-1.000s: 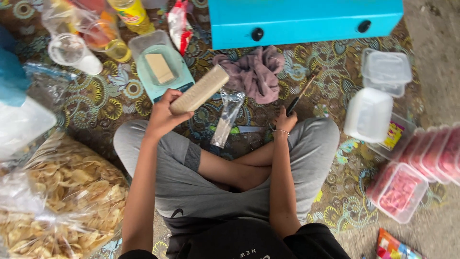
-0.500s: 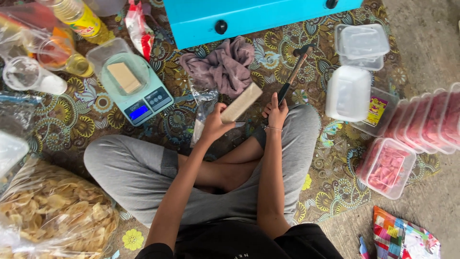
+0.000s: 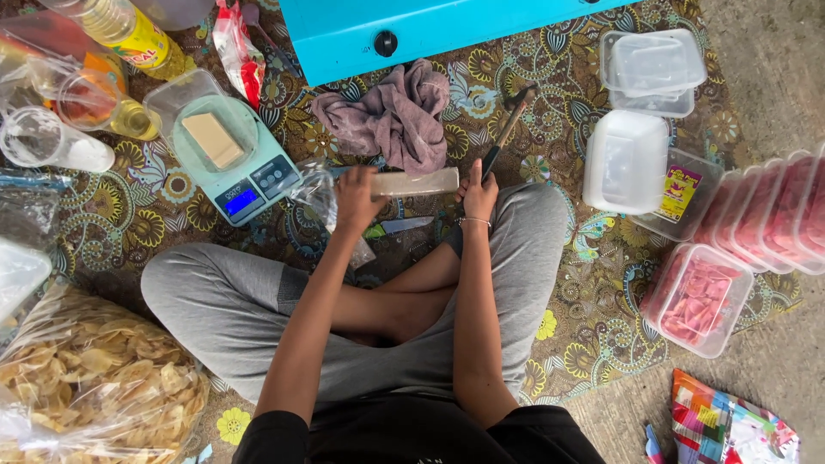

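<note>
The near end of the pale wrapped block (image 3: 414, 182) is covered by the left hand (image 3: 355, 199), and its far end by the right hand (image 3: 478, 192). The lower handle of the knife (image 3: 505, 133) is hidden behind that right hand. The blue box (image 3: 447, 30) and the bottle (image 3: 129, 30) are cut off by the top edge, the bag of chips (image 3: 86, 387) by the left and bottom edges. The scale (image 3: 236, 167) display is too small to be read.
</note>
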